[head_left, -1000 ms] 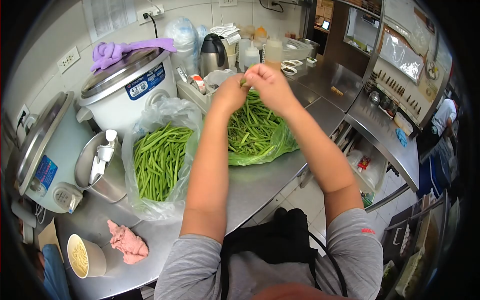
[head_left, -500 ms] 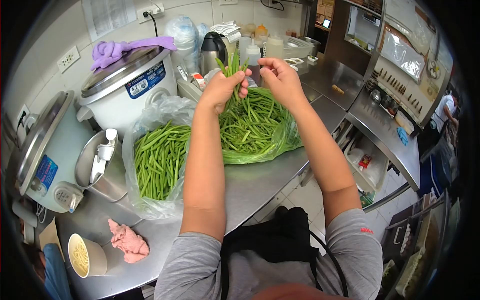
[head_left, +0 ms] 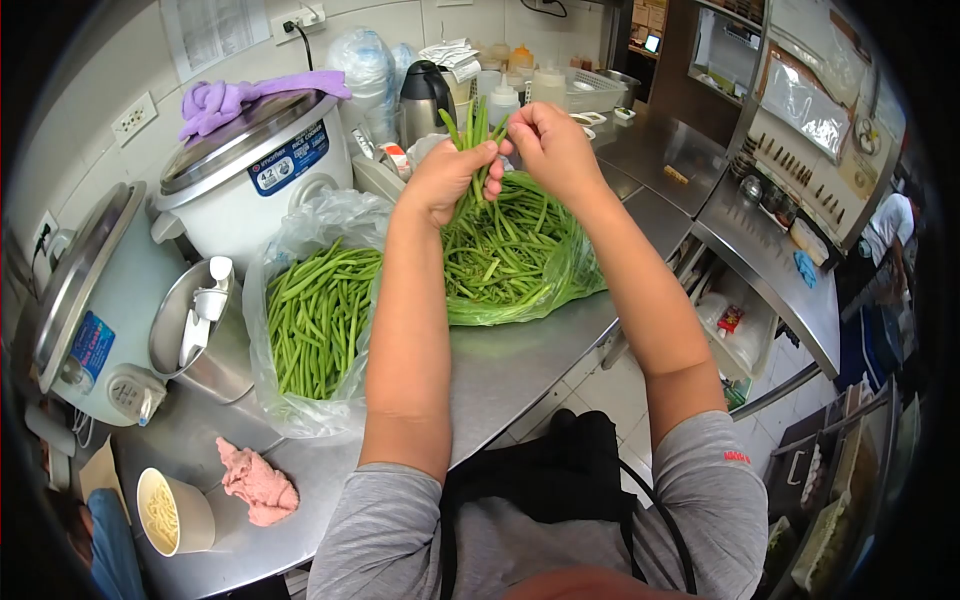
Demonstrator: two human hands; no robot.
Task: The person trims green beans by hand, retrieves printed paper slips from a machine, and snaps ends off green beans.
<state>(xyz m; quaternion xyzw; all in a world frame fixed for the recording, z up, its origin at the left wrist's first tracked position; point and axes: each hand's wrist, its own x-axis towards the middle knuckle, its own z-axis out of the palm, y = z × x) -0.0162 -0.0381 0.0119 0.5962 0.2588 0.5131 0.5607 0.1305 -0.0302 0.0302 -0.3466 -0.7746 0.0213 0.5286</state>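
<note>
Steel counter (head_left: 500,385) below me, and my left hand (head_left: 447,180) is closed around upright green beans (head_left: 474,135), above the green bag (head_left: 535,308); my raised right hand (head_left: 548,145) pinches at their tips.

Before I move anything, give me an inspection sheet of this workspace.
Surface: steel counter, crowded along the wall side.
Job's things: green beans in a clear bag and a green-tinted bag, both open.
Clutter: pink cloth, paper cup near the counter edge, metal container holding white utensils, purple cloth atop a rice cooker.
Hands: left hand holds a bunch of beans; right hand is at the bunch, its grip unclear.
Cables: black cord from a wall outlet drops behind the rice cooker; its lower end is hidden.
Surroundings: another person at far right; blue fabric at lower left.
</note>
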